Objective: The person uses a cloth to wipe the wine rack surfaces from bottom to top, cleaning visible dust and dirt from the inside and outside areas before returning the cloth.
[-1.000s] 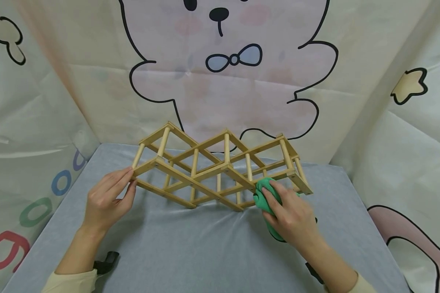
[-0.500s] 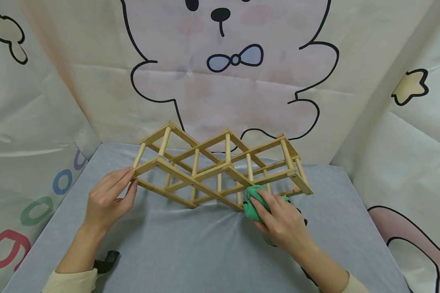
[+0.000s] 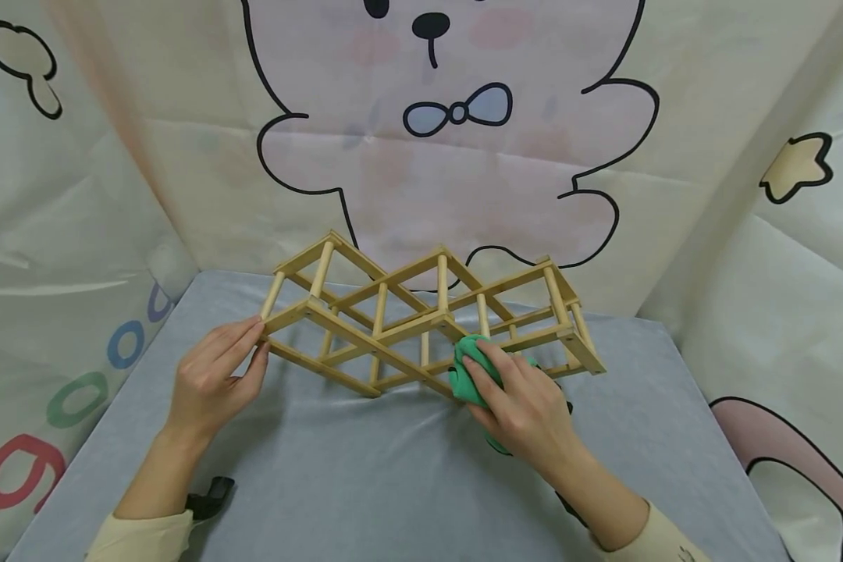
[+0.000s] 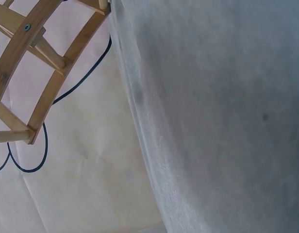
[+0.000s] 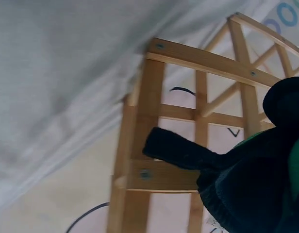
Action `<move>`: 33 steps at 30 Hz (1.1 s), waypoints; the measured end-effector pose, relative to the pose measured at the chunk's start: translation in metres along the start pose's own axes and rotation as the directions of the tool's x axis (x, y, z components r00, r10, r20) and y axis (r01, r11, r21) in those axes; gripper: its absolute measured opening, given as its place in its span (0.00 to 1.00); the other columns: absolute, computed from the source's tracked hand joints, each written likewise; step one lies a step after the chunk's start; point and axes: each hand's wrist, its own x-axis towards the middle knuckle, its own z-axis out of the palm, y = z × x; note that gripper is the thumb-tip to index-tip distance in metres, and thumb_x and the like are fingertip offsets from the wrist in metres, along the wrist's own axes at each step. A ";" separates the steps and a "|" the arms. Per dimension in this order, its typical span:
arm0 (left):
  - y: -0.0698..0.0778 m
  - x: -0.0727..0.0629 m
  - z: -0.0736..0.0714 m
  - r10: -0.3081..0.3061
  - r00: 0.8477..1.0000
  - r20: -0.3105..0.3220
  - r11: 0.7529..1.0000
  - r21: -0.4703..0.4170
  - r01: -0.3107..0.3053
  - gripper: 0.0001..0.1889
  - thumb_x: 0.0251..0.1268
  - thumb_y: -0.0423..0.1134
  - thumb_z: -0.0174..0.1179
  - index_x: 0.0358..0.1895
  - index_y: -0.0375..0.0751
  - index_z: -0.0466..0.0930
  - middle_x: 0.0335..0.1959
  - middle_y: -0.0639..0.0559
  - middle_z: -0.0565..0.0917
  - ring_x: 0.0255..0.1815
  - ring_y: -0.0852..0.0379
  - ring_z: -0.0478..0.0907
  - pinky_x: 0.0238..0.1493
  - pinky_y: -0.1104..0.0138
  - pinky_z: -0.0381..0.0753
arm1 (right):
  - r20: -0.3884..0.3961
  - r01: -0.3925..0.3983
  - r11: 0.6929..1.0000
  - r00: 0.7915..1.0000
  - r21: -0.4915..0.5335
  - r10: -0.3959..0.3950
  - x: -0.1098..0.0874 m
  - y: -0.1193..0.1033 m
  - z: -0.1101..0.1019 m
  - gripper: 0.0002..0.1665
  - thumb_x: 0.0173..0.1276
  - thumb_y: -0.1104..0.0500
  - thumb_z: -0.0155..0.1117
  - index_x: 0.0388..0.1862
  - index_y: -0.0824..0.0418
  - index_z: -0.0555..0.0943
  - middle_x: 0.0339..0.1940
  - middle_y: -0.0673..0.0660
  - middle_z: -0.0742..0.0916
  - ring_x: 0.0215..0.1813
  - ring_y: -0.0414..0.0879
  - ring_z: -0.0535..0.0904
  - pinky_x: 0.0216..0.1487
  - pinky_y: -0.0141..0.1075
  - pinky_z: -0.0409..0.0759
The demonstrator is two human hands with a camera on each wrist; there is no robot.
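Note:
A folding wooden lattice rack (image 3: 344, 327) stands stretched out on the table, its slats crossing and round rods joining front to back. My left hand (image 3: 211, 382) pinches the rack's left end between thumb and fingers. A bunched green cloth (image 3: 465, 384) is in my right hand (image 3: 527, 414), pressed against a front slat right of the middle. In the right wrist view, dark fabric (image 5: 251, 174) with a tab and some green hangs before the rack's end (image 5: 203, 58). The left wrist view shows the rack's slats (image 4: 50, 97) at upper left; the left hand is almost wholly out of that view.
A grey-blue cloth (image 3: 365, 484) covers the table. Behind it hangs a pale backdrop (image 3: 204, 172) with a cartoon bear, close to the rack's back; printed sheets also stand at both sides. A black strap piece (image 3: 211, 499) sits at the left wrist.
My right hand has slid the green cloth leftward along the lower front slats, then slightly up. The left hand keeps its pinch on the rack, which stays in place.

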 end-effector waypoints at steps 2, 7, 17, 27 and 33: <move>0.000 0.000 0.001 0.006 1.000 -0.003 1.000 -0.002 -0.006 0.15 0.69 0.34 0.61 0.46 0.24 0.89 0.41 0.33 0.90 0.33 0.33 0.86 0.63 0.76 0.77 | -0.011 0.001 1.000 1.000 0.009 -0.001 0.008 -0.002 0.001 0.21 0.82 0.51 0.58 0.55 0.67 0.88 0.57 0.68 0.86 0.38 0.61 0.86 0.30 0.49 0.90; 0.000 0.000 0.000 0.008 1.000 -0.007 1.000 -0.004 -0.008 0.15 0.69 0.34 0.61 0.46 0.23 0.89 0.41 0.33 0.90 0.33 0.33 0.86 0.64 0.78 0.74 | -0.031 0.008 1.000 1.000 0.021 -0.007 0.027 -0.006 0.002 0.21 0.81 0.51 0.59 0.54 0.67 0.88 0.56 0.67 0.86 0.37 0.60 0.86 0.30 0.48 0.90; -0.001 0.001 0.000 0.011 1.000 -0.018 1.000 -0.008 -0.011 0.14 0.69 0.34 0.61 0.46 0.24 0.89 0.41 0.33 0.90 0.33 0.32 0.86 0.63 0.77 0.75 | -0.071 0.023 1.000 0.997 -0.005 -0.024 0.051 -0.011 0.006 0.20 0.80 0.51 0.61 0.53 0.67 0.88 0.54 0.66 0.86 0.38 0.59 0.86 0.32 0.47 0.90; 0.000 0.000 0.002 0.009 1.000 -0.022 1.000 -0.013 -0.009 0.14 0.69 0.33 0.61 0.46 0.23 0.89 0.41 0.33 0.90 0.33 0.32 0.86 0.62 0.77 0.75 | -0.007 0.014 0.999 1.000 -0.043 -0.014 0.052 -0.024 0.021 0.19 0.78 0.54 0.59 0.53 0.66 0.89 0.54 0.66 0.87 0.40 0.58 0.88 0.34 0.45 0.91; 0.000 -0.001 0.002 0.005 1.000 -0.024 1.000 -0.019 -0.005 0.14 0.69 0.34 0.61 0.46 0.23 0.89 0.41 0.32 0.90 0.33 0.32 0.86 0.63 0.77 0.75 | 0.025 0.029 0.999 0.999 -0.038 -0.028 0.052 -0.031 0.037 0.19 0.77 0.54 0.60 0.54 0.66 0.88 0.55 0.66 0.86 0.39 0.57 0.87 0.33 0.42 0.90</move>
